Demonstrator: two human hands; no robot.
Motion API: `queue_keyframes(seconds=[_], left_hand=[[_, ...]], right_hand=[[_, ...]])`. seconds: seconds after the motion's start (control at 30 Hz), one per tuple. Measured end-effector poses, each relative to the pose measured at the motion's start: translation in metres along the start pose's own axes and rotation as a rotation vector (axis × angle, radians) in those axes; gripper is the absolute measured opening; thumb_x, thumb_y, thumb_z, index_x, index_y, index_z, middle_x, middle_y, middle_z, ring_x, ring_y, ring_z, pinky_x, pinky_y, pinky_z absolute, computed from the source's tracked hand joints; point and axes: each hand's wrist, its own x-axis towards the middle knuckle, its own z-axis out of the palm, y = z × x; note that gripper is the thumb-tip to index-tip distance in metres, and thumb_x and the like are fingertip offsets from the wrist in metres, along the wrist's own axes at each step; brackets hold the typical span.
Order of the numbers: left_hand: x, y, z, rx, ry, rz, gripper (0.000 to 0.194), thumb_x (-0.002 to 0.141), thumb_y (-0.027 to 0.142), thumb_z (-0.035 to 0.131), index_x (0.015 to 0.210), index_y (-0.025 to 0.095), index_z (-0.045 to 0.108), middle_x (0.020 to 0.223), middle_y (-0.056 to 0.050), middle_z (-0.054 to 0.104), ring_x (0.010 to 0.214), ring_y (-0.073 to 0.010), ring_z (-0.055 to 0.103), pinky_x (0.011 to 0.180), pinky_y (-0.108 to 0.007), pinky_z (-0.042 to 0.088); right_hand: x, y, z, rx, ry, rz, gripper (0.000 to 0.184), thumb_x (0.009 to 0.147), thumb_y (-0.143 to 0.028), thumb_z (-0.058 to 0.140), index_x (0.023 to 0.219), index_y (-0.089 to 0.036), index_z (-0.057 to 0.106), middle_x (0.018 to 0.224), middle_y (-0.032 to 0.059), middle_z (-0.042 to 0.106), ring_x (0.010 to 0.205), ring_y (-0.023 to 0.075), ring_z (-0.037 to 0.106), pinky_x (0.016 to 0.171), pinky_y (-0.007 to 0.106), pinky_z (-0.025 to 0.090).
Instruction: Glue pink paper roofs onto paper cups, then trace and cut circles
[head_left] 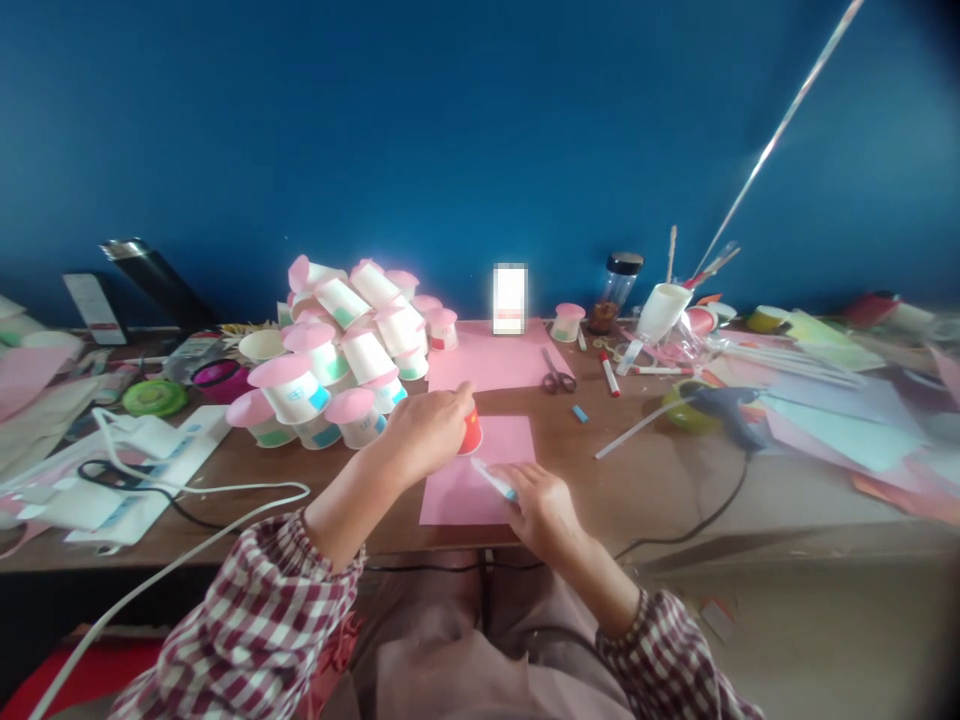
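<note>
My left hand (435,425) is closed over a red round container (472,432), which stands on a sheet of pink paper (450,500). Most of the container is hidden by the fingers. In my right hand (544,505) is a white marker with a blue end (495,482), its tip pointing at the paper near the container's base. A small blue cap (580,413) lies on the table to the right. Scissors (558,378) rest beside a second pink sheet (487,365) farther back.
To the left, paper cups (296,395) with pink discs on them are piled up. A glue gun (724,410), its cord and a red marker (609,375) lie on the right. White cables (247,488) cross the left side. A lidded jar (616,290) stands at the back.
</note>
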Motion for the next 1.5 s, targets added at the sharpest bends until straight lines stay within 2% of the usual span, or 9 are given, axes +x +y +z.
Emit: queue_keyframes(seconds=[0.1,0.3,0.5,0.6,0.67,0.83,1.1,1.27,1.5], left_hand=[[0.002,-0.001,0.004,-0.009,0.029,-0.010,0.037,0.085,0.016,0.034,0.118,0.017,0.050,0.078,-0.011,0.068,0.069,-0.0270,0.064,0.060,-0.035,0.044],[0.007,-0.006,0.025,-0.095,0.187,-0.014,0.034,0.087,0.025,0.041,0.117,0.031,0.055,0.102,-0.003,0.067,0.085,-0.0229,0.065,0.065,-0.031,0.046],[0.007,-0.012,0.038,-0.135,0.334,0.038,0.022,0.084,0.031,0.050,0.100,0.028,0.065,0.103,-0.005,0.059,0.090,-0.0206,0.060,0.074,-0.031,0.048],[0.008,-0.014,0.042,-0.201,0.377,0.039,0.043,0.076,0.035,0.060,0.117,0.023,0.055,0.122,-0.008,0.053,0.110,-0.0259,0.053,0.090,-0.037,0.046],[0.009,-0.015,0.043,-0.257,0.323,0.017,0.056,0.076,0.034,0.060,0.128,0.021,0.044,0.127,-0.010,0.052,0.115,-0.0278,0.051,0.093,-0.041,0.045],[0.009,-0.014,0.033,-0.325,0.274,-0.066,0.056,0.079,0.034,0.058,0.131,0.022,0.040,0.123,-0.010,0.058,0.109,-0.0277,0.057,0.086,-0.041,0.049],[0.019,-0.015,0.004,-0.537,0.639,0.028,0.053,0.078,0.034,0.062,0.125,0.019,0.044,0.123,-0.010,0.057,0.108,-0.0226,0.057,0.090,-0.037,0.049],[0.028,0.007,0.013,-0.652,0.612,0.066,0.061,0.075,0.031,0.066,0.129,0.019,0.040,0.124,-0.013,0.053,0.104,-0.0216,0.058,0.082,-0.035,0.053],[0.029,0.032,0.041,-0.689,0.440,0.084,0.062,0.075,0.023,0.064,0.131,0.021,0.038,0.123,-0.010,0.057,0.114,-0.0236,0.055,0.094,-0.041,0.047]], right_hand=[[-0.005,0.000,-0.005,0.225,0.119,0.033,0.027,0.084,-0.015,0.051,0.107,-0.019,0.063,0.095,0.0071,0.070,0.083,0.0186,0.064,0.076,0.029,0.051],[-0.027,0.002,-0.021,0.539,0.351,0.418,0.021,0.087,-0.031,0.055,0.099,-0.016,0.064,0.075,0.0044,0.069,0.062,0.0143,0.063,0.055,0.023,0.051],[-0.056,0.001,-0.043,0.604,0.503,0.562,0.026,0.083,-0.037,0.060,0.095,-0.015,0.065,0.066,0.0032,0.067,0.058,0.0150,0.063,0.053,0.024,0.053],[-0.070,-0.009,-0.053,0.602,0.566,0.639,0.025,0.081,-0.039,0.063,0.091,-0.016,0.067,0.062,0.0025,0.065,0.055,0.0148,0.062,0.050,0.023,0.052],[-0.077,-0.015,-0.057,0.615,0.596,0.681,0.025,0.080,-0.040,0.064,0.090,-0.017,0.067,0.062,0.0023,0.065,0.055,0.0148,0.062,0.051,0.023,0.053],[-0.093,-0.020,-0.061,0.587,0.610,0.724,0.028,0.077,-0.041,0.065,0.091,-0.016,0.067,0.069,0.0054,0.069,0.059,0.0173,0.064,0.056,0.026,0.055],[-0.109,-0.006,-0.067,0.589,0.618,0.713,0.028,0.078,-0.041,0.066,0.094,-0.018,0.067,0.067,0.0036,0.067,0.060,0.0161,0.064,0.054,0.022,0.053],[-0.114,-0.006,-0.075,0.541,0.674,0.788,0.029,0.079,-0.042,0.064,0.095,-0.018,0.067,0.066,0.0029,0.066,0.061,0.0166,0.062,0.055,0.023,0.052],[-0.119,-0.002,-0.082,0.499,0.721,0.775,0.031,0.077,-0.043,0.065,0.093,-0.017,0.069,0.064,0.0029,0.065,0.059,0.0175,0.063,0.054,0.025,0.053]])
